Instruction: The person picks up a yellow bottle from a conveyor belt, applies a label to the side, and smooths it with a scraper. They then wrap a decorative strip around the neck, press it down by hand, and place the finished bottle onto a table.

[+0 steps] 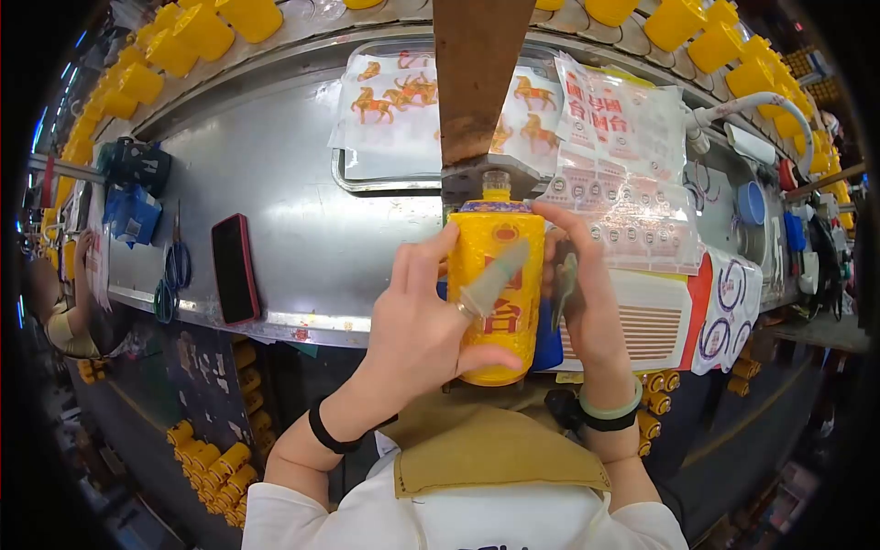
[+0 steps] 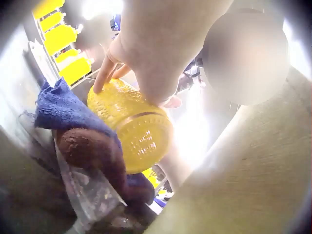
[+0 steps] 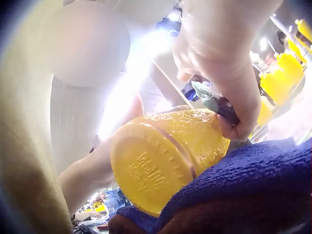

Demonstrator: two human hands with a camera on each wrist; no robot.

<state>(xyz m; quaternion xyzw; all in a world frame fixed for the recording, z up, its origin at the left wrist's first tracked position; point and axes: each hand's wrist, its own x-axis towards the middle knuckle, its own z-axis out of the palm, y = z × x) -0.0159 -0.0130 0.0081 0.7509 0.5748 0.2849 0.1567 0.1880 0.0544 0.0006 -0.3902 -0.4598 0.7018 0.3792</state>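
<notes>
A yellow bottle (image 1: 504,247) with red characters and a clear neck lies with its neck toward the table's far side. My left hand (image 1: 412,316) grips its left side, the thumb low on the front and a pale-covered finger across the characters. Along the right side my right hand (image 1: 594,316) holds it, one finger reaching near the shoulder; a greenish, dark-stained covering or item (image 1: 566,280) shows at the fingers. The left wrist view shows the bottle's base (image 2: 144,141) beside a blue cloth (image 2: 68,107) over a brown support (image 2: 85,148). That cloth (image 3: 243,170) also lies under the bottle in the right wrist view.
A metal tray (image 1: 390,183) with horse decal sheets stands behind a brown post (image 1: 477,82). Printed sheets (image 1: 623,174) lie at right. A phone (image 1: 236,269) and scissors (image 1: 177,266) are at left. Yellow bottles (image 1: 202,32) line the far conveyor.
</notes>
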